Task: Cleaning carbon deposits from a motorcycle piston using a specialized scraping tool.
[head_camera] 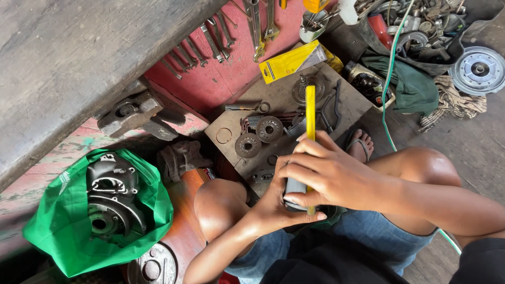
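Yellow-handled tool (310,113), long and thin, stands upright at frame centre against a grey cylindrical part (294,188). Both hands are on them. Left hand (276,202) cups the grey part from below, fingers closed around it. Right hand (329,173) wraps over the top, fingers curled tight across part and yellow shaft. The contact point is hidden by fingers, so I cannot tell how deep the tool sits.

Progress, judged: work on the part looks mid-way. Discs and gears (259,138) lie loose on the wooden board (273,89) just beyond the hands, none fitted. A dark engine cover (113,197) sits in a green bag (58,221) at lower left, untouched.

Room: tight. Knees flank the hands, and the board edge is close ahead. Wrenches (210,44) hang on the red panel (231,71) at upper centre. Open floor only at right, crossed by a green cable (390,79).
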